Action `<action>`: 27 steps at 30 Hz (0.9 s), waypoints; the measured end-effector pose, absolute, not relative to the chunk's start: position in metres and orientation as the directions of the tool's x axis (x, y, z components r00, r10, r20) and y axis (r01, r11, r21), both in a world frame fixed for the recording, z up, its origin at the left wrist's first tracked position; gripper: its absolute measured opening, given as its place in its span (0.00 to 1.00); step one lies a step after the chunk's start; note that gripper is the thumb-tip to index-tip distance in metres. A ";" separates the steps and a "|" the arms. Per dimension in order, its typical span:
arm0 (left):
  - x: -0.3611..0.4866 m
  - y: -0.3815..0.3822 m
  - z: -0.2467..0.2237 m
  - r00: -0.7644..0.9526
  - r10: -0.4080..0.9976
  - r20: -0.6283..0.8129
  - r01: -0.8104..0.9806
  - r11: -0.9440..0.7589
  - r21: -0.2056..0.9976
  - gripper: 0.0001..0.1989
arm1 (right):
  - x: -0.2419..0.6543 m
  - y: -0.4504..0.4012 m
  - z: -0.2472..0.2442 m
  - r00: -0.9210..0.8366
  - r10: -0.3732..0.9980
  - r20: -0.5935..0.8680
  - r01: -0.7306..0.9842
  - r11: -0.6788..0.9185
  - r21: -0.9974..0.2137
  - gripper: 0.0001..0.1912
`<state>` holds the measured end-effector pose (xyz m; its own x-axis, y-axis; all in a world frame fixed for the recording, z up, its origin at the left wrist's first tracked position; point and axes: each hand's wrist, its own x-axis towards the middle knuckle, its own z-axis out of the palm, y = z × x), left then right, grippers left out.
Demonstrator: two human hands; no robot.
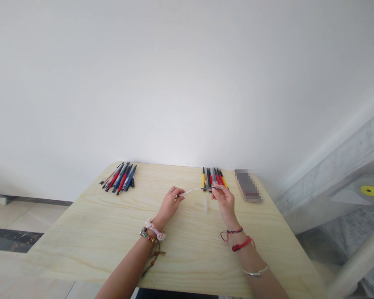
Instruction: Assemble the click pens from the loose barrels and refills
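Forearms (131, 265) are best kept steady tbh, with the pale slim piece (191, 191) pinched lightly by the left hand (168, 205), the dark slim piece (207, 188) by the right hand (227, 204), and their facing ends lined up between the fingers.

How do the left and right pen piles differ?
The left pile shows blue pens and no yellow; the right pile shows yellow and no blue. The left pile slants across the table, while the right one lies straighter. Both contain red pens.
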<state>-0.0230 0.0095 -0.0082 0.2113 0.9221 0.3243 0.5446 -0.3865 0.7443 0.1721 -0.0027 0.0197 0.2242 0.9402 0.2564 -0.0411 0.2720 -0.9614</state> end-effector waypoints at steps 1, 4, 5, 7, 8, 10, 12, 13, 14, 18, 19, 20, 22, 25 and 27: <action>-0.023 0.010 -0.008 0.214 0.921 0.325 0.542 -0.389 0.745 0.06 | 0.172 -0.003 0.020 0.224 0.938 0.263 -0.042 0.279 -0.959 0.10; -0.024 0.010 -0.009 0.226 0.915 0.336 0.529 -0.404 0.746 0.06 | 0.172 -0.005 0.021 0.234 0.930 0.282 -0.036 0.298 -0.954 0.10; -0.024 0.010 -0.009 0.228 0.912 0.339 0.526 -0.409 0.746 0.06 | 0.172 -0.005 0.021 0.238 0.928 0.285 -0.031 0.301 -0.953 0.10; -0.024 0.010 -0.009 0.233 0.909 0.345 0.521 -0.416 0.745 0.06 | 0.172 -0.005 0.020 0.241 0.925 0.293 -0.025 0.307 -0.951 0.10; -0.024 0.010 -0.010 0.235 0.908 0.346 0.520 -0.418 0.745 0.06 | 0.172 -0.005 0.020 0.241 0.924 0.297 -0.026 0.312 -0.950 0.10; -0.025 0.010 -0.010 0.239 0.907 0.348 0.518 -0.422 0.745 0.06 | 0.172 -0.005 0.019 0.241 0.922 0.305 -0.031 0.321 -0.946 0.10; -0.024 0.010 -0.009 0.242 0.905 0.349 0.516 -0.425 0.744 0.07 | 0.172 -0.005 0.018 0.238 0.921 0.308 -0.036 0.325 -0.945 0.09; -0.024 0.010 -0.009 0.243 0.905 0.350 0.516 -0.426 0.743 0.07 | 0.172 -0.005 0.018 0.237 0.922 0.308 -0.036 0.325 -0.945 0.09; -0.024 0.010 -0.009 0.243 0.904 0.352 0.517 -0.428 0.741 0.07 | 0.171 -0.005 0.017 0.236 0.922 0.309 -0.035 0.325 -0.945 0.09; -0.024 0.010 -0.009 0.248 0.893 0.375 0.508 -0.450 0.735 0.08 | 0.172 -0.005 0.016 0.233 0.915 0.329 -0.028 0.344 -0.939 0.09; -0.024 0.011 -0.010 0.251 0.890 0.381 0.503 -0.457 0.734 0.08 | 0.172 -0.005 0.016 0.231 0.913 0.336 -0.029 0.352 -0.936 0.08; -0.024 0.011 -0.010 0.254 0.886 0.387 0.499 -0.463 0.732 0.08 | 0.173 -0.004 0.016 0.231 0.910 0.343 -0.031 0.359 -0.933 0.08; -0.024 0.012 -0.012 0.254 0.882 0.397 0.495 -0.471 0.730 0.08 | 0.173 -0.004 0.016 0.229 0.907 0.352 -0.036 0.370 -0.928 0.07; -0.024 0.012 -0.013 0.251 0.876 0.411 0.489 -0.482 0.727 0.08 | 0.172 -0.004 0.016 0.212 0.911 0.353 -0.036 0.368 -0.929 0.06; -0.024 0.012 -0.013 0.255 0.870 0.422 0.482 -0.492 0.725 0.08 | 0.171 -0.004 0.017 0.191 0.922 0.336 -0.029 0.348 -0.937 0.06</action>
<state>-0.0241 0.0117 -0.0132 0.2549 0.8702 0.4217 0.4822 -0.4924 0.7246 0.1710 -0.0042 0.0166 0.1915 0.9221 0.3363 -0.0289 0.3478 -0.9371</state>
